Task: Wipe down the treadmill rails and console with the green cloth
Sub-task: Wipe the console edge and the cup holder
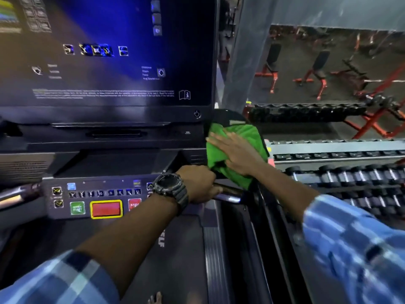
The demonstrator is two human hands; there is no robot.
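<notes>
The green cloth (237,139) lies bunched over the black right end of the treadmill console, beside the big dark screen (114,58). My right hand (237,153) presses flat on the cloth, fingers spread and pointing left. My left hand (200,184), with a black watch on its wrist, is closed around the shiny front handlebar (228,197) just below the cloth. The button panel (96,199) with a red stop key sits left of that hand. The right side rail (269,216) runs down toward me under my right forearm.
The treadmill belt (175,260) lies below my arms. Another chrome grip (15,195) sticks out at the left edge. To the right stand racks of dumbbells (346,178), with red-framed benches (271,71) farther back on the gym floor.
</notes>
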